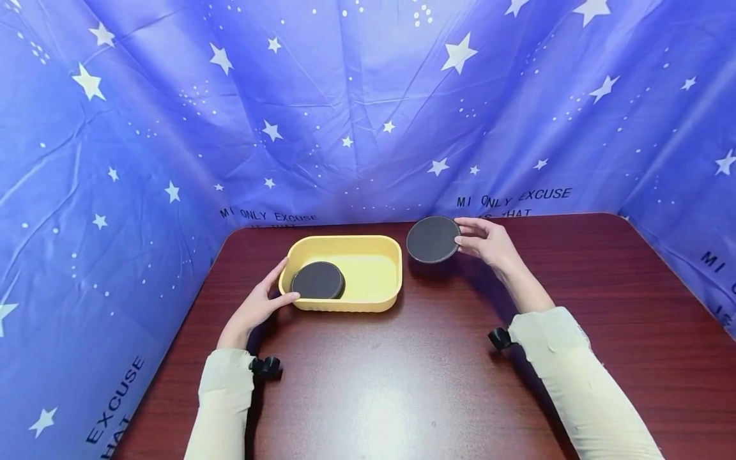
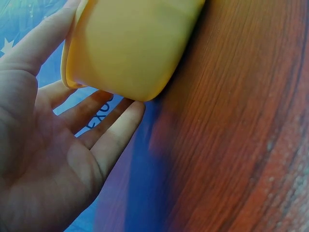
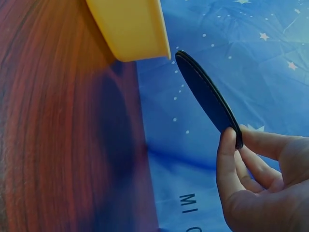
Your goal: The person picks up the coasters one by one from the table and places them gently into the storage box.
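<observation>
A yellow plastic basket [image 1: 374, 305] with rounded corners stands on the table, with black round coasters [image 1: 318, 280], seemingly stacked, lying in its left part. My left hand [image 1: 261, 303] holds the left end of the basket, thumb at the near rim and fingers along the outer side; the left wrist view shows the palm facing that yellow wall. To the right of the basket, my right hand [image 1: 489, 243] pinches the edge of another black coaster [image 1: 434, 239] between thumb and fingers. In the right wrist view this thin stitched coaster [image 3: 207, 92] is held tilted above the table.
The dark red wooden table [image 1: 437, 370] has rounded far corners. A blue curtain [image 1: 356, 96] with white stars and lettering hangs behind it and at both sides. Small black wrist cameras [image 1: 266, 367] sit at both cuffs.
</observation>
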A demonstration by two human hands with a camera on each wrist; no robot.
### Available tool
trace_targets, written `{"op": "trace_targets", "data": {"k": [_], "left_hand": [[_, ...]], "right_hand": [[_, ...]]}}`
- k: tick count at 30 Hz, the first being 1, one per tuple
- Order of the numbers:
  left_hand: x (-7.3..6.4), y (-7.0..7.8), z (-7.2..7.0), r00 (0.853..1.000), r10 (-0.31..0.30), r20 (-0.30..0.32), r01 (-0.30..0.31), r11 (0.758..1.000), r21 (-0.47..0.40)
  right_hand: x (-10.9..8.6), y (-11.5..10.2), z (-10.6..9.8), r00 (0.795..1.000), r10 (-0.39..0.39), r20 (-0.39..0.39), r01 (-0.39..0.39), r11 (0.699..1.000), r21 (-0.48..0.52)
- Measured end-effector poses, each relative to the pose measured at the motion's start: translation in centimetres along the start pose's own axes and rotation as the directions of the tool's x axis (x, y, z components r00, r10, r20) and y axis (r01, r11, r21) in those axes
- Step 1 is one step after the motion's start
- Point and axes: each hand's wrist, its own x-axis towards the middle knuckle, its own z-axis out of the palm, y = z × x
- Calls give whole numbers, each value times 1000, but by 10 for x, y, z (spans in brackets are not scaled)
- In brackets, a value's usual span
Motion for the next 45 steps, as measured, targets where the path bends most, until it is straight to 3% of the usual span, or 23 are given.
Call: {"op": "trace_targets", "data": {"k": [8, 21, 45], "left_hand": [[0, 2, -1, 1000, -5, -1, 5, 1000, 5], [2, -1, -1, 1000, 9, 0, -9, 1000, 5], [0, -2, 0, 1000, 5, -10, -5, 1000, -6]], "right_hand": [[-1, -10, 11, 1000, -24, -13, 25, 995, 98], [5, -9, 42, 999, 11, 47, -15, 997, 80], [15, -3, 136, 980, 49, 193, -58, 997, 44]]}}
